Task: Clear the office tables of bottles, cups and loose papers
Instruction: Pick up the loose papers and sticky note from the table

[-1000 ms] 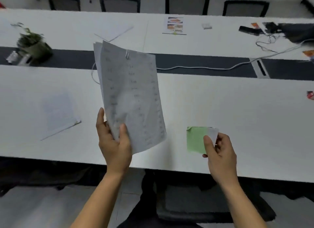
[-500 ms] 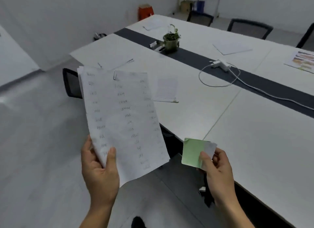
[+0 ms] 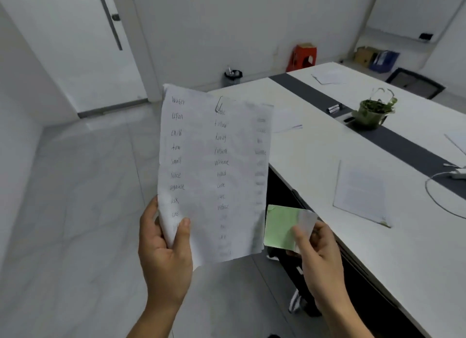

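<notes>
My left hand (image 3: 165, 252) grips the lower left corner of a clipped sheaf of handwritten papers (image 3: 214, 171), held upright over the floor. My right hand (image 3: 319, 257) pinches a small green and white paper slip (image 3: 282, 226) beside the sheaf. Both are off the white office table (image 3: 416, 249), which lies to my right. Loose papers still lie on it: one sheet (image 3: 360, 194) near the front edge, another (image 3: 287, 120) partly hidden behind the sheaf, and a third (image 3: 327, 76) at the far end.
A potted plant (image 3: 373, 112) stands on the table's dark centre strip (image 3: 403, 146), with a white cable (image 3: 438, 199) and adapter to the right. A black waste bin (image 3: 232, 78) and a red stool (image 3: 302, 57) stand by the far wall. Open tiled floor lies ahead and left.
My view has swung left, away from the table toward the wall, the door and the bin. Both hands keep their papers, held in front of me.
</notes>
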`<state>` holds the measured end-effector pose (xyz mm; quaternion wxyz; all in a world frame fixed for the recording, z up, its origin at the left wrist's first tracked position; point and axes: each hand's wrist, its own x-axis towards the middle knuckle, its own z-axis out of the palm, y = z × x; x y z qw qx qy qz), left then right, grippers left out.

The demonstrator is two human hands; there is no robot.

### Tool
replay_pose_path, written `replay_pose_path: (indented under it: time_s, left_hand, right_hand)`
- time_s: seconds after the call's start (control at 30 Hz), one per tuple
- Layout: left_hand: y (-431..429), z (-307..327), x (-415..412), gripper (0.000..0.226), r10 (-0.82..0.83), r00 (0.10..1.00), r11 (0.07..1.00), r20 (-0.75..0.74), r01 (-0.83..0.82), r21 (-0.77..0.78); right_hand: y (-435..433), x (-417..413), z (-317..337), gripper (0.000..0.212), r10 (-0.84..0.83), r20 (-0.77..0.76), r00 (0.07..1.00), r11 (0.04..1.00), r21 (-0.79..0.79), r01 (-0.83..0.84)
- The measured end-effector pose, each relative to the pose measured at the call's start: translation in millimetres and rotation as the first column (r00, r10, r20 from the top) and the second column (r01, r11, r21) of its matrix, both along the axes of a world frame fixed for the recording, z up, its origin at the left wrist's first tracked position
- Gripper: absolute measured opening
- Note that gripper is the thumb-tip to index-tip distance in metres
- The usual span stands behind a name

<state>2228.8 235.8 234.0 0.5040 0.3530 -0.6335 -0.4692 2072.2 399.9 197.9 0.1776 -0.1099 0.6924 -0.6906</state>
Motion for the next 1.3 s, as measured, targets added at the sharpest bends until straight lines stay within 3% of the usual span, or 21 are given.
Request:
replay_pose_path:
  time_s: [0.27,0.43,0.63,0.8,0.9,1.1,1.3]
  left_hand:
    - [-179,-20,-100,0.044,0.032,0.999,0.999,-0.024,-0.032,0.009]
    - [-305,3,-168,0.050,0.074,0.997,0.997,0.031,-0.073,-0.029]
    - [-452,19,-210,0.056,0.159,0.987,0.987,0.015,-0.158,-0.040]
    - [-587,-6,-248,0.058,0.185,0.983,0.983,0.019,-0.185,-0.016]
    - [-676,-16,-282,0.057,0.141,0.990,0.990,-0.006,-0.141,-0.013]
    - [-831,0,-377,0.050,-0.094,0.995,0.995,0.040,0.095,-0.010]
    - [-913,-3,-510,0.045,-0.375,0.920,0.927,0.118,0.375,0.025]
  right_hand:
    - [-186,-90,-30,0.016,-0.026,-0.019,0.999,0.999,-0.047,0.025]
    - [-326,-170,-6,0.016,0.003,0.001,1.000,0.995,-0.098,-0.003]
    - [-493,-232,17,0.018,0.132,-0.046,0.990,0.990,-0.045,-0.134]
    - [-621,-269,-2,0.017,0.186,-0.071,0.980,0.982,0.026,-0.185]
    - [-698,-297,-11,0.018,0.130,-0.072,0.989,0.991,0.047,-0.127]
    - [-809,-354,-1,0.016,-0.111,-0.056,0.992,0.991,0.072,0.115]
    - [-854,-419,-9,0.015,-0.415,0.030,0.909,0.909,0.050,0.413]
